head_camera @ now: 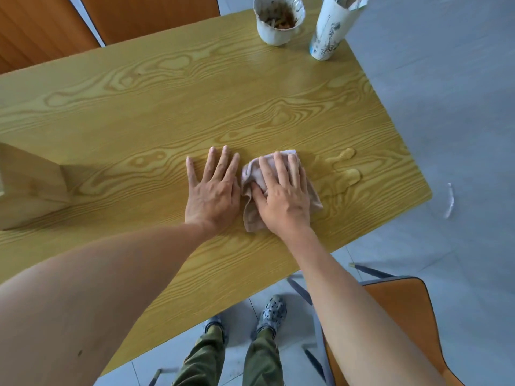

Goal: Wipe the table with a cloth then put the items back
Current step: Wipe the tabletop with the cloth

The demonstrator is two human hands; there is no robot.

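Note:
A yellow wood-grain table [172,101] fills the view. My right hand [284,196] presses flat on a crumpled pale pink cloth [252,215] near the table's right end. My left hand [213,188] lies flat on the bare tabletop just left of the cloth, fingers spread, holding nothing. Puddles of clear liquid [347,169] sit right of the cloth, close to the table's edge. A white cup [277,22] with brown food remains and a tall white printed paper tube [331,29] stand at the far right corner.
A light wooden box [30,188] stands at the table's left edge. Orange chairs are at the far side [145,15] and at the near right [404,310]. A white scrap [449,200] lies on the grey floor to the right.

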